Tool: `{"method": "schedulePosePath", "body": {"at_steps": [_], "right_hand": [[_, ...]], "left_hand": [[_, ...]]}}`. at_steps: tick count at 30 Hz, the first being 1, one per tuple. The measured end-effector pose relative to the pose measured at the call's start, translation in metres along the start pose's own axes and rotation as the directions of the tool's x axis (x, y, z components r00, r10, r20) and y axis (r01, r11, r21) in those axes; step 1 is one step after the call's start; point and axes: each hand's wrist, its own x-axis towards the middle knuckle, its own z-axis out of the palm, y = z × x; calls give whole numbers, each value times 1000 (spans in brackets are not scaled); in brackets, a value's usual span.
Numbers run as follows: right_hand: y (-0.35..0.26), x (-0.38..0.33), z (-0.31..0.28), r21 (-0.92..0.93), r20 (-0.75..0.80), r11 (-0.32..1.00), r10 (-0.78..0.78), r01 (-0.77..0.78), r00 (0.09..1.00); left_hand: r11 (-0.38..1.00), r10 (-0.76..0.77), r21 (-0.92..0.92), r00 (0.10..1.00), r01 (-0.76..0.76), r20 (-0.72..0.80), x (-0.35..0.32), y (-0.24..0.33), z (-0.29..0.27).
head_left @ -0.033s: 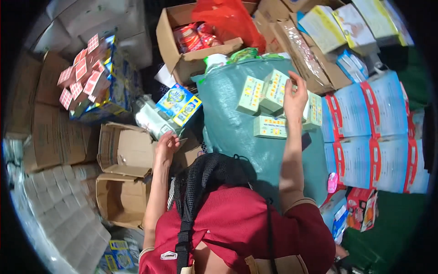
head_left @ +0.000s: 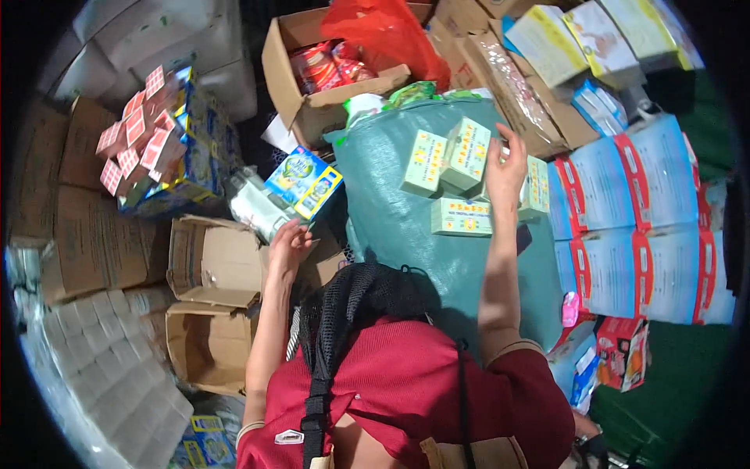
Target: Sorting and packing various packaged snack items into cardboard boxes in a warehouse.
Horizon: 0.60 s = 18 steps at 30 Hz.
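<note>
My right hand (head_left: 508, 168) is held over a loose group of pale green small boxes, its fingers apart, with nothing gripped. Nearest to it is a tilted pale green box (head_left: 467, 153) just left of the fingers. Another green box (head_left: 424, 162) leans farther left, one (head_left: 461, 217) lies flat in front, and one (head_left: 535, 187) stands right of the wrist. All rest on a shiny teal bulging sack (head_left: 391, 203). My left hand (head_left: 289, 241) is loosely curled, fingers apart, beside a white plastic-wrapped pack (head_left: 258, 205) and a blue-yellow box (head_left: 305, 181); contact cannot be made out.
Two opened cardboard boxes (head_left: 211, 344) stand at the left, near wrapped grey-white packs (head_left: 109, 352). Red-white small boxes (head_left: 141, 125) are heaped on blue cartons behind. A carton with red packets (head_left: 320, 69) is at the far side; stacked blue-red packages (head_left: 601, 266) wall the right.
The view has shifted very slightly. Both hands keep nearly the same places, and no box has visibly been moved.
</note>
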Motion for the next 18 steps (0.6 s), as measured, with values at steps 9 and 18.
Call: {"method": "schedulePosePath", "body": {"at_steps": [9, 18], "right_hand": [[18, -30, -2, -42, 149, 999, -12, 18, 989], [43, -15, 19, -118, 209, 989, -61, 87, 976]], "left_hand": [[940, 1, 321, 938, -119, 346, 19, -8, 106], [856, -74, 497, 917, -143, 391, 24, -15, 102]]}}
